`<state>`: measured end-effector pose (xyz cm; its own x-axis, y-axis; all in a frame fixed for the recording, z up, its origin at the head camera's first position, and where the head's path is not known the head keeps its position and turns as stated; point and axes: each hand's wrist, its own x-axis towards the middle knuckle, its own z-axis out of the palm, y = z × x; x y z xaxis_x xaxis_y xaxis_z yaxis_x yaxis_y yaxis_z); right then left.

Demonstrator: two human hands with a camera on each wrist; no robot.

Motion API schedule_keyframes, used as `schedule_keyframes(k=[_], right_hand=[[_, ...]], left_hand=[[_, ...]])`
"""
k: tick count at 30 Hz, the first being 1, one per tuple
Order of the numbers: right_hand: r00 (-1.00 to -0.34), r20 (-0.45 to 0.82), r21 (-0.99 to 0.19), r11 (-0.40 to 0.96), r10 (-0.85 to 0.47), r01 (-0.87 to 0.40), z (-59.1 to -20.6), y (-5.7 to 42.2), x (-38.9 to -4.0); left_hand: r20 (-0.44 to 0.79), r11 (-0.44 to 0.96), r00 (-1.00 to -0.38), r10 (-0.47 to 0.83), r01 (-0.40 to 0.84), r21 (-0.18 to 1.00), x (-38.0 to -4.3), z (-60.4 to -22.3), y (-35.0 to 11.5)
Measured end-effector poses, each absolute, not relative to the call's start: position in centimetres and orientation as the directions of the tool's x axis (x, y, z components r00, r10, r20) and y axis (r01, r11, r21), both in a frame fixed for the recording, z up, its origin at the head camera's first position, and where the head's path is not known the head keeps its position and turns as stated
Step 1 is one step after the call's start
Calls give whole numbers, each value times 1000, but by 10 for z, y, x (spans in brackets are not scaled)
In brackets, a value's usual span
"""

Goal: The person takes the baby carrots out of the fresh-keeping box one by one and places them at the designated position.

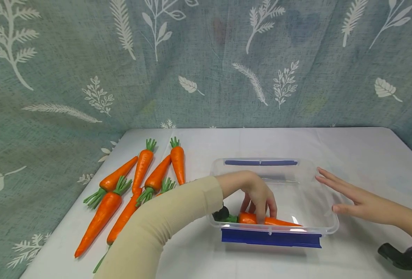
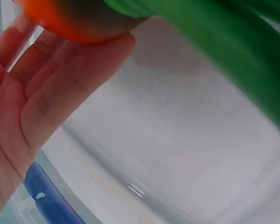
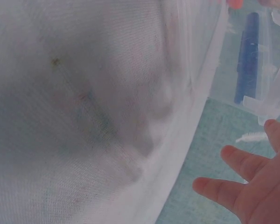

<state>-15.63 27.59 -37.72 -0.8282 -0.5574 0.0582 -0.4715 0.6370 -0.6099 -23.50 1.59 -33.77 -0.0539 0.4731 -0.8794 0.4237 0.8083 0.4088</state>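
A clear plastic box point(image 1: 333, 229) with blue latches stands on the table, its top uncovered. Inside it, along the near wall, lies an orange carrot point(image 1: 246, 218) with green stalks toward the left. My left hand point(image 1: 262, 193) reaches down into the box and holds this carrot around its thick end. In the left wrist view, the fingers of my left hand point(image 2: 56, 84) bear against the carrot point(image 2: 65, 21) just below its green stalks point(image 2: 200, 37). My right hand point(image 1: 364, 200) is beside the box's right rim, fingers spread and holding nothing.
Several more carrots point(image 1: 103, 219) lie spread over the left side of the white-covered table point(image 1: 359, 151), some overlapping. My left sleeve point(image 1: 164, 224) covers part of them. A black object point(image 1: 403, 256) is at the lower right by my right wrist. Leaf-patterned cloth point(image 1: 209, 77) hangs behind.
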Motion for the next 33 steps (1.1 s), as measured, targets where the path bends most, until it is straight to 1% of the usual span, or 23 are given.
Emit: schedule_keyframes(k=[6, 14, 21, 24, 30, 33], right_hand=[[-830, 57, -594, 649, -556, -475, -378, 276, -158], [-831, 47, -617, 638, -554, -460, -374, 274, -156], [-833, 45, -620, 639, -551, -456, -373, 273, -155], [-838, 37, -612, 650, -545, -450, -375, 274, -155], [-846, 29, -593, 672, -532, -443, -383, 279, -158], [-852, 12, -602, 676, -524, -425, -383, 280, -158]], left_hand=[[-865, 801, -48, 499, 408, 439, -240, -336, 14], [-846, 793, -79, 528, 402, 458, -243, -331, 13], [-817, 782, -109, 566, 385, 491, -247, -317, 11], [-790, 766, -121, 601, 368, 527, -249, -307, 8], [-699, 695, -125, 704, 324, 642, -255, -283, 0], [-643, 651, -145, 752, 321, 688, -256, -271, -6]])
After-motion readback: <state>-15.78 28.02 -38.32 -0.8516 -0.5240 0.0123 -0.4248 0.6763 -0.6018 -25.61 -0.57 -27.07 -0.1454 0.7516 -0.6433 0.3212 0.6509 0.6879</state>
